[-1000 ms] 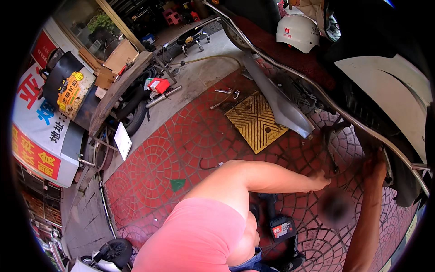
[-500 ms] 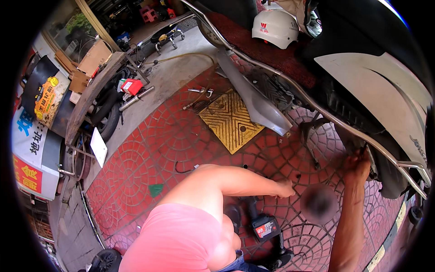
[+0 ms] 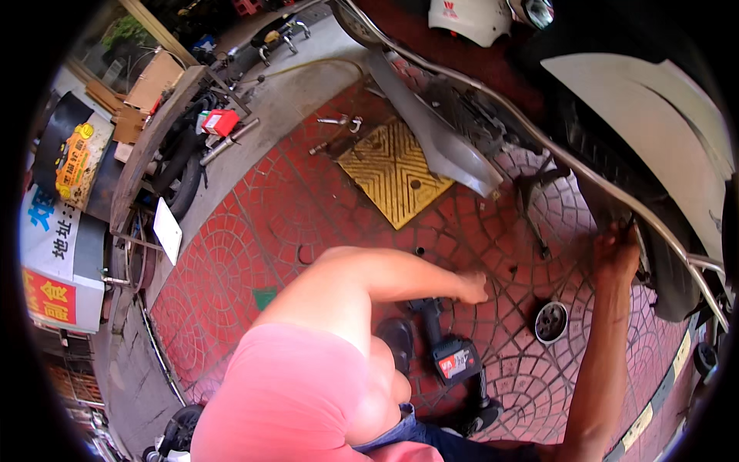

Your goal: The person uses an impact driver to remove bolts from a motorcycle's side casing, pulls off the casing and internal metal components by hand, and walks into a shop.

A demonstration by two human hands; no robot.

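Scooter (image 3: 662, 146) is parked at upper right, white body panels over a dark wheel (image 3: 616, 192), with a chrome rail (image 3: 539, 138) running in front. Right hand (image 3: 616, 250) is raised to the lower edge of the wheel area, fingers closed round something small and dark at the rail; what exactly is gripped cannot be told. Left hand (image 3: 471, 287) is lowered to the red paving (image 3: 246, 246), fingers loosely curled, nothing clearly held; whether it touches the ground cannot be told. Drill (image 3: 446, 346) is lying on the paving just below the left hand, battery end toward the body. Round dark cap (image 3: 551, 322) is lying between the two arms, near the drill. Yellow plate (image 3: 392, 173) is set in the paving further out, with bolts (image 3: 342, 121) lying beyond it.

Judged step: a part under the scooter is being worked by the right hand while the left reaches toward the tool. To be done well, the right grip should be kept steady on the part, and the drill taken by its handle, not the battery. Loose small parts should be kept clear of the knees.
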